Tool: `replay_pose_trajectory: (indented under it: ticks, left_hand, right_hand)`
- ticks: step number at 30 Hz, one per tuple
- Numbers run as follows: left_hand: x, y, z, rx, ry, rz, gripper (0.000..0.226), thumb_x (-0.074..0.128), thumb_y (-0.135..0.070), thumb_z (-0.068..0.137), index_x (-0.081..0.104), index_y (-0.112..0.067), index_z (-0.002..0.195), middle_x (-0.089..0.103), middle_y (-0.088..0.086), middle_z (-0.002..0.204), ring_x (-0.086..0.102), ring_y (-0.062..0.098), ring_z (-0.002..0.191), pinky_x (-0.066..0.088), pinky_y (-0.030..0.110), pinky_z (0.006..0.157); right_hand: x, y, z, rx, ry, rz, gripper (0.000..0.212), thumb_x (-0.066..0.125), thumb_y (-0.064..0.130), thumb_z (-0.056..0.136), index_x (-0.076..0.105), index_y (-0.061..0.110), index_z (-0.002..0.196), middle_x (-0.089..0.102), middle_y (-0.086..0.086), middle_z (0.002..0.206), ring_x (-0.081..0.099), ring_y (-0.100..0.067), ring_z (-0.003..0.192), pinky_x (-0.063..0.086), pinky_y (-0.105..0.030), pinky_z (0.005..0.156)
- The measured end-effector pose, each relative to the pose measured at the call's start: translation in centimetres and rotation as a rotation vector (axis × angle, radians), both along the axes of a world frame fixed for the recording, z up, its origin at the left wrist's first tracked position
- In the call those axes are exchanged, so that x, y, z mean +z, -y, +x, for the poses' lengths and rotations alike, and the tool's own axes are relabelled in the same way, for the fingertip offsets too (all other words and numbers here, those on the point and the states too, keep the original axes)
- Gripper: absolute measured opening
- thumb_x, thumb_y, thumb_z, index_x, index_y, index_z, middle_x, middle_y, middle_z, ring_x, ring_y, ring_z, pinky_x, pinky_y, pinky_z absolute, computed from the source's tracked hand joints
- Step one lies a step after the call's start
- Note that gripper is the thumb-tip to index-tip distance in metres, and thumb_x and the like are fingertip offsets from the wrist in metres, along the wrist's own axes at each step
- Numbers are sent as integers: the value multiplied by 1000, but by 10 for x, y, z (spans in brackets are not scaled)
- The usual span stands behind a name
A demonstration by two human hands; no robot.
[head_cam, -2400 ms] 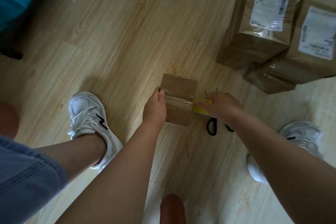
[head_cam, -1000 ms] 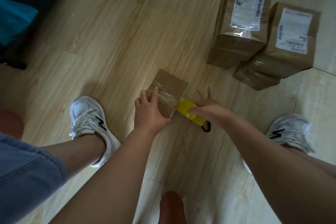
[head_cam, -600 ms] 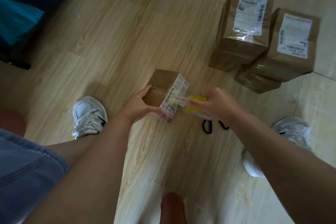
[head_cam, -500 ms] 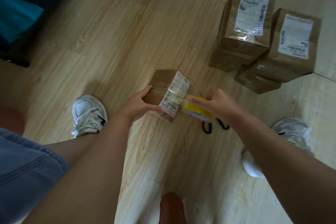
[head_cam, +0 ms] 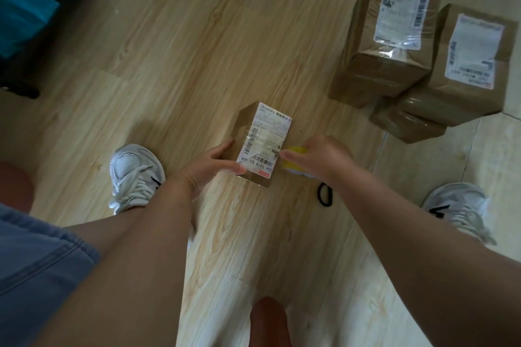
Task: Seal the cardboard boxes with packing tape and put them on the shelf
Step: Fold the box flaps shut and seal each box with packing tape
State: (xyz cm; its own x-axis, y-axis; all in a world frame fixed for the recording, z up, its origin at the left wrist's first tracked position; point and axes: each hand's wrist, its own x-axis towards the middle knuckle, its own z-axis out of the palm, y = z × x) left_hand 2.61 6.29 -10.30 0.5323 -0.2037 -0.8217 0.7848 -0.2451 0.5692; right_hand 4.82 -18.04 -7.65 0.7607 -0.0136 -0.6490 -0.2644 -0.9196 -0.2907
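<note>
A small cardboard box (head_cam: 248, 124) lies on the wooden floor, its white shipping label (head_cam: 266, 141) facing up with clear tape across it. My left hand (head_cam: 211, 166) grips the box's near left side, thumb on the label's lower edge. My right hand (head_cam: 318, 158) holds a yellow roll of packing tape (head_cam: 296, 151) against the box's right side; the roll is mostly hidden under my fingers.
Three taped cardboard boxes, two of them labelled (head_cam: 386, 36) (head_cam: 465, 70), stand grouped at the upper right. Black scissor handles (head_cam: 325, 194) lie on the floor below my right hand. My white sneakers (head_cam: 135, 175) (head_cam: 462, 208) flank the box. Dark furniture (head_cam: 25, 22) fills the upper left.
I have turned the small box over, so that its labelled face has come up. My right hand has carried the tape roll over that face to the box's right side.
</note>
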Motion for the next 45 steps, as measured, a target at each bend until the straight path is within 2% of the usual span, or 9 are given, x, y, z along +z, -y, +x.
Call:
replay_pose_trajectory:
  ticks: [3, 7, 13, 17, 21, 25, 33, 41, 45]
  left_hand:
    - [2, -3, 1, -11, -3, 68, 116, 85, -41, 40, 41, -42, 147, 50, -10, 140, 33, 13, 140, 15, 44, 123]
    - [7, -1, -4, 120, 121, 163, 100, 84, -23, 61, 39, -41, 148, 36, 2, 156, 31, 21, 142, 28, 41, 112]
    - [21, 30, 3, -163, 674, 665, 73, 61, -7, 84, 44, -42, 146, 47, -1, 138, 48, 22, 123, 49, 46, 96]
    - [19, 48, -13, -372, 577, 798, 69, 46, -22, 98, 16, -40, 157, 12, 4, 165, 26, 27, 144, 34, 48, 113]
    - [16, 55, -17, -490, 488, 812, 107, 65, -44, 84, -14, -36, 156, -21, 7, 164, -4, 33, 152, 5, 51, 123]
    - [4, 50, -24, -487, 590, 910, 108, 67, -49, 86, -16, -36, 155, -13, 13, 164, 7, 38, 149, 12, 50, 122]
    - [10, 27, -8, -32, 530, 500, 105, 86, -11, 58, 40, -44, 147, 44, -6, 124, 50, 18, 117, 49, 33, 96]
    - [19, 31, -14, 108, 358, 199, 108, 86, -3, 50, 49, -43, 143, 52, -8, 129, 59, 17, 111, 57, 40, 91]
    - [24, 27, -17, 216, 287, 88, 101, 80, 12, 61, 49, -38, 143, 58, -14, 120, 61, 6, 102, 55, 16, 71]
  right_hand:
    - [-4, -6, -2, -47, -21, 33, 54, 55, 69, 88, 57, 17, 74, 61, 2, 74, 59, -12, 67, 43, -28, 55]
    - [-9, -15, -6, -138, -44, 121, 52, 58, 69, 87, 66, 17, 85, 66, 0, 76, 60, -13, 62, 46, -29, 54]
    - [-13, -41, 1, -214, -31, 191, 47, 64, 65, 85, 65, 18, 85, 68, -1, 79, 66, -18, 68, 48, -32, 59]
    - [-13, -38, 1, -200, -40, 225, 45, 63, 61, 88, 65, 16, 86, 63, -1, 74, 58, -17, 63, 42, -30, 56]
    - [-13, -28, 1, -135, -49, 276, 35, 61, 52, 93, 66, 17, 90, 67, -5, 83, 64, -21, 75, 46, -33, 64]
    - [-5, -21, 1, -110, -64, 320, 27, 64, 46, 92, 60, 23, 79, 63, 0, 77, 61, -18, 73, 43, -30, 62]
    - [21, -16, 2, -99, -38, 376, 41, 75, 56, 80, 64, 19, 68, 59, 5, 61, 55, -9, 55, 40, -25, 53]
    - [18, -1, -19, -35, 79, 180, 56, 70, 70, 76, 58, 17, 63, 54, 3, 55, 53, -13, 52, 36, -26, 50]
    - [19, 10, -20, -212, -1, 421, 68, 68, 74, 70, 67, 7, 67, 61, -5, 59, 57, -20, 54, 41, -34, 59]
